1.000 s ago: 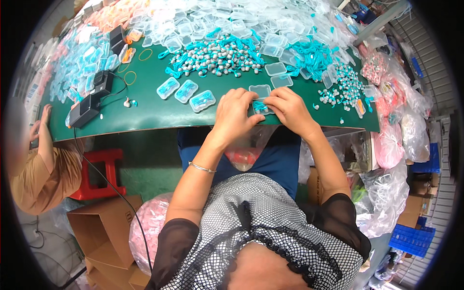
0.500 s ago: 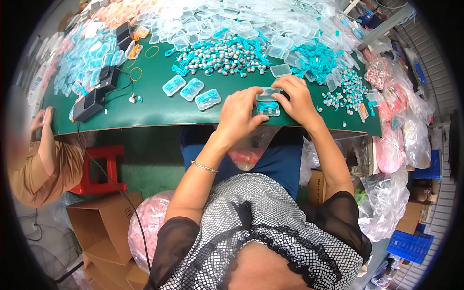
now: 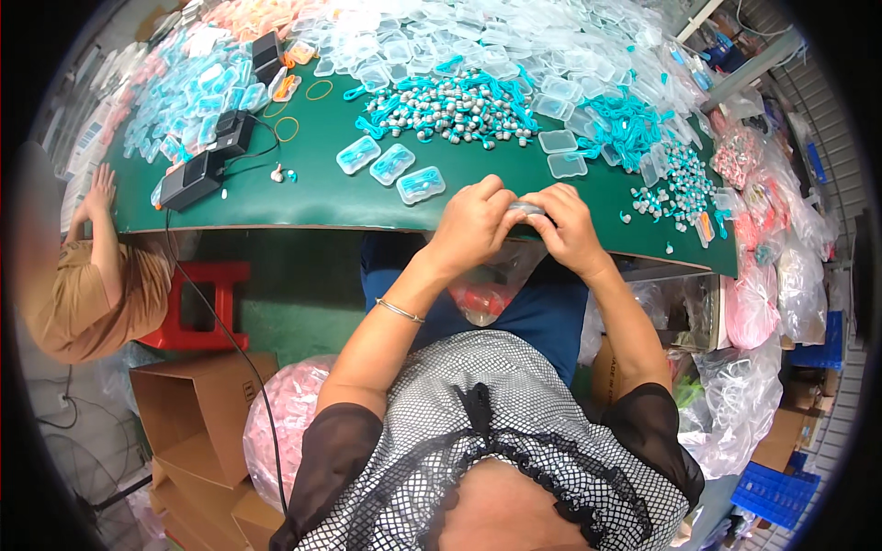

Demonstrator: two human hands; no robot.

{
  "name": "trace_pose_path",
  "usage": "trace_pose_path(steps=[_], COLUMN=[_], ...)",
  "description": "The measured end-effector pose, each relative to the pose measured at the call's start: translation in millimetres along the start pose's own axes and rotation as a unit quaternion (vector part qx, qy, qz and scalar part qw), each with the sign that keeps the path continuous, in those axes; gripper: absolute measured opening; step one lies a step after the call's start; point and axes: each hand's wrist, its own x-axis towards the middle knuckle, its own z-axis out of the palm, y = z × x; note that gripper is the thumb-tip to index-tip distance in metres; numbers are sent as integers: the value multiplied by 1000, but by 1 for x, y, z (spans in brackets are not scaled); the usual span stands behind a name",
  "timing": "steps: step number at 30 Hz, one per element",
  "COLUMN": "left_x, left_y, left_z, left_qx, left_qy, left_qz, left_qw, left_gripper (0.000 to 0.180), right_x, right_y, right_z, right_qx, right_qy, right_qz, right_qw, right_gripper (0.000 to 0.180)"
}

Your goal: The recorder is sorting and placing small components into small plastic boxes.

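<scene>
Close to the table's front edge, my left hand (image 3: pixel 472 226) and my right hand (image 3: pixel 570 230) grip a small clear plastic case (image 3: pixel 527 208) from both sides. The case is tilted almost edge-on, and my fingers and thumbs cover most of it, so its contents are hidden. Left of my hands lie three closed cases with teal cords inside: one case (image 3: pixel 358 154) farthest left, a middle case (image 3: pixel 392 164), and a case (image 3: pixel 421 185) nearest my left hand. Beyond my right hand are two clear cases, a farther case (image 3: pixel 557 141) and a nearer case (image 3: pixel 568 165).
A heap of grey-and-teal corded earplugs (image 3: pixel 450 108) lies ahead, with teal cords (image 3: pixel 625 129) and loose plugs (image 3: pixel 684 184) rightward. Clear cases (image 3: pixel 514 46) cover the back. Black boxes (image 3: pixel 191 180) with a cable stand left, near a co-worker's hand (image 3: pixel 97 195).
The case lay open on the table with teal cord in it; now both hands hold it tilted and folded together. The view has shifted slightly. The co-worker's hand has moved onto the table edge.
</scene>
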Motion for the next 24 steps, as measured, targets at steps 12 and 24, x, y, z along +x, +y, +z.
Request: trace_pose_path(steps=[12, 24], left_x=[-39, -60], left_y=[-4, -26], left_z=[-97, -109], left_qx=[268, 372], left_qy=[148, 166], left_qz=[-67, -161], left_qw=[950, 899], left_gripper=[27, 31], right_x=[21, 1], right_y=[4, -15], right_z=[-31, 0], right_qx=[-255, -180], right_qy=[71, 36], right_qz=[27, 43], right_qw=[964, 982], right_gripper=[35, 13])
